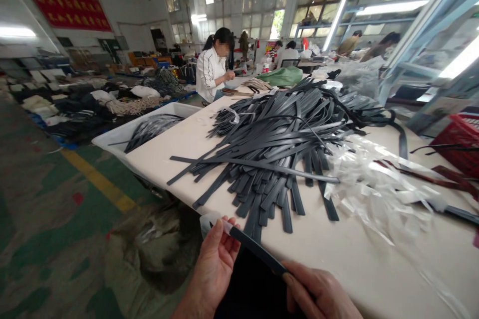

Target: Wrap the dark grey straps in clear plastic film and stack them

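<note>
A dark grey flat strap (pixel 258 250) is held between my two hands in front of the table edge. My left hand (pixel 215 264) pinches its far end, where a piece of whitish translucent film (pixel 207 223) wraps or covers the tip. My right hand (pixel 318 289) is closed round the strap lower down and to the right; the rest of the strap past it is hidden. Just beyond my hands, a large heap of similar dark straps (pixel 277 129) covers much of the table, several ends hanging toward me.
Crumpled clear film strips (pixel 374 184) lie right of the heap on the pale table (pixel 374 254). A white bin (pixel 108 142) with straps stands at the left, a red basket (pixel 460 142) at the right. A sack (pixel 149 259) sits on the floor. A co-worker (pixel 211 70) works across the table.
</note>
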Tool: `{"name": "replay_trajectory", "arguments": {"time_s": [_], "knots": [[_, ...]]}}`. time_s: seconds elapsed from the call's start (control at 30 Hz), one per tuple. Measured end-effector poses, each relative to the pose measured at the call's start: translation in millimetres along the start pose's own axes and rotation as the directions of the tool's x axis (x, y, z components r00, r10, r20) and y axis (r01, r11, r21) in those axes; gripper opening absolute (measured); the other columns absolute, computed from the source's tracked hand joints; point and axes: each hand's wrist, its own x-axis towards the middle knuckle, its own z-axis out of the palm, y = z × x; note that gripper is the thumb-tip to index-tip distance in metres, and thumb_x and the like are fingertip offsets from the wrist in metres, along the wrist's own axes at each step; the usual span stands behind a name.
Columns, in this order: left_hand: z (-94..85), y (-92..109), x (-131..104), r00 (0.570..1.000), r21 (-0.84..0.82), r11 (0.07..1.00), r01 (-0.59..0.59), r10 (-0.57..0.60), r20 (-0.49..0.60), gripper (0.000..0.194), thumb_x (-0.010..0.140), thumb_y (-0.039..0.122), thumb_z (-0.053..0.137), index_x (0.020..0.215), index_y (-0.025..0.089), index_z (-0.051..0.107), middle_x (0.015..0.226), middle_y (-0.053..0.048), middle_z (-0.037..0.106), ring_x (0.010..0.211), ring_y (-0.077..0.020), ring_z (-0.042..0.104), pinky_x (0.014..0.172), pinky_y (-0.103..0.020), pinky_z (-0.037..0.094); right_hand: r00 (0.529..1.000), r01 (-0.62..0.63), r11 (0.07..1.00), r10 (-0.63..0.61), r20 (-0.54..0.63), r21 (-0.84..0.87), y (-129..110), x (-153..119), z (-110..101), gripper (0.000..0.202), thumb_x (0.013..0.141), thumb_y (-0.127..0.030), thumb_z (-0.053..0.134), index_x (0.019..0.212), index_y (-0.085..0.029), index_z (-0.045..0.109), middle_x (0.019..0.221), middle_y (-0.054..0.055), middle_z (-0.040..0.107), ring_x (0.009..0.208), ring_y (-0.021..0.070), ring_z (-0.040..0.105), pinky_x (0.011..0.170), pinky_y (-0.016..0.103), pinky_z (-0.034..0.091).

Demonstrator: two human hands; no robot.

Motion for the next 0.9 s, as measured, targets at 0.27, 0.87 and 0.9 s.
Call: {"name": "replay_trajectory", "arguments": {"time_s": [0.27, 0.87, 0.9], "knots": [[-8.1, 1.2, -1.6, 0.998, -0.008, 0.998, -0.056, 0.056, -0.011, 0.014, 0.091, 0.012, 0.057, 0.084, 0.014, 0.069, 0.084, -0.008, 0.075, 0.077, -0.0161, 0.072, 0.069, -0.026, 0.060, 0.999, -0.016, 1.000, 0.017, 0.042, -0.027, 2.3, 6.3, 10.0, 0.044, 0.101, -0.044, 0.030, 0.076, -0.021, 0.058, 0.064, 0.000, 0.065, 0.059, 0.0137, 0.059, 0.059, 0.022, 0.039], [-36.2, 6.2, 5.7, 0.992, -0.039, 0.993, -0.111, 0.109, -0.057, 0.017, 0.093, 0.013, 0.054, 0.087, 0.014, 0.070, 0.088, -0.008, 0.075, 0.080, -0.0144, 0.071, 0.069, -0.024, 0.060, 0.996, 0.000, 0.998, 0.005, 0.092, -0.056, -4.0, 18.6, 23.9, 0.040, 0.100, -0.040, 0.032, 0.076, -0.021, 0.058, 0.066, 0.000, 0.067, 0.061, 0.0141, 0.061, 0.060, 0.024, 0.040], [-36.4, 6.3, 5.7, 0.992, -0.045, 0.993, -0.113, 0.110, -0.061, 0.018, 0.093, 0.013, 0.053, 0.086, 0.014, 0.070, 0.088, -0.008, 0.075, 0.081, -0.0147, 0.071, 0.070, -0.024, 0.060, 0.995, 0.000, 0.998, 0.006, 0.098, -0.065, -3.5, 18.6, 24.7, 0.040, 0.100, -0.040, 0.032, 0.076, -0.021, 0.059, 0.066, 0.000, 0.067, 0.060, 0.0140, 0.062, 0.060, 0.024, 0.040]]}}
